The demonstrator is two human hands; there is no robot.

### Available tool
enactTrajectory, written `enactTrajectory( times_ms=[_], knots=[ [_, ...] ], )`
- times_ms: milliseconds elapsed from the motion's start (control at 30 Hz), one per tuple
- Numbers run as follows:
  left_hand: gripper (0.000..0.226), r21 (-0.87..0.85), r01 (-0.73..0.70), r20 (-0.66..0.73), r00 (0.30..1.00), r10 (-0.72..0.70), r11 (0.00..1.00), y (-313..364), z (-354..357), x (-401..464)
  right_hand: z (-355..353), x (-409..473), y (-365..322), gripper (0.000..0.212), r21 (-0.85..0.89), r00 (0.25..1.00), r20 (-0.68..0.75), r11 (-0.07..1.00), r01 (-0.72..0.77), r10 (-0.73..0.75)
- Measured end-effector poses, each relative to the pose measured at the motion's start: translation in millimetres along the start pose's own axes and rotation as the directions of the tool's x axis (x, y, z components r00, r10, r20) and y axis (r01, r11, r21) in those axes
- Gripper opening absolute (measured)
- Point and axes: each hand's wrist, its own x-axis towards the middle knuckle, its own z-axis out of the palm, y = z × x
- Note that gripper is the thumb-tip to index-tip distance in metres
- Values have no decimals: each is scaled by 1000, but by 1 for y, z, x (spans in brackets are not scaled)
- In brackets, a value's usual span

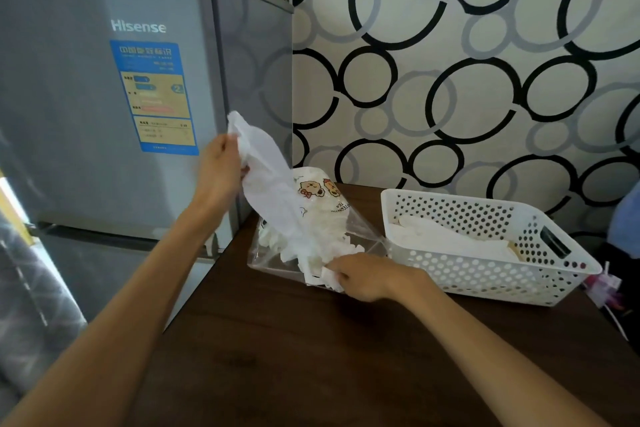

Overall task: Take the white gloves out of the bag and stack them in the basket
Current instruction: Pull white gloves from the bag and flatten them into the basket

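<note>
You are working at a dark wooden table (311,357) with a grey fridge (104,97) standing off its left edge and patterned wallpaper behind its far edge. The white perforated basket (467,274) is sitting toward the table's right edge, and white gloves (450,239) are already lying flat inside it, long axis running roughly left to right along the basket.

The clear bag (360,229), printed with cartoon faces, is lying near the far left corner of the table, just beside the basket's left wall, with its mouth facing you. A loose heap of gloves (325,218) is sitting inside it.

Your hands are well apart. Your left hand (220,173) is raised over the table's left edge, gripping one glove (266,180) by its upper end; that glove is hanging slantwise, its long axis running from upper left down to lower right, its lower end reaching into the bag's mouth. Your right hand (363,276) is resting low at the bag's near edge, pinching a crumpled bit of white glove material there, and likely steadying the bag.

The basket is lying to the right of both hands, and your right hand is clearly the nearer one. The lifted glove probably needs carrying rightward across the bag and laying along the gloves already stacked.
</note>
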Motion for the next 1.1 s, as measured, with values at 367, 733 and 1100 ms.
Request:
enactTrajectory(
  times_ms=[367, 733, 1100],
  knots=[
    [28, 1, 131, 383, 916, -122, 991, 54, 0, 5, -23, -31, 11, 45, 204, 981, -184, 974, 96, -58],
    [21, 182, -204, 895, 441, -76, 962, 98, 54, -2, -113, -93, 46, 105, 738, 867, -499, 528, 420, 6],
    [35, -20, -18, 835, 550, 27, 1000, 54, 127, -42, -106, -106, 97, 28, 922, 872, -373, 24, 385, 318]
  ],
)
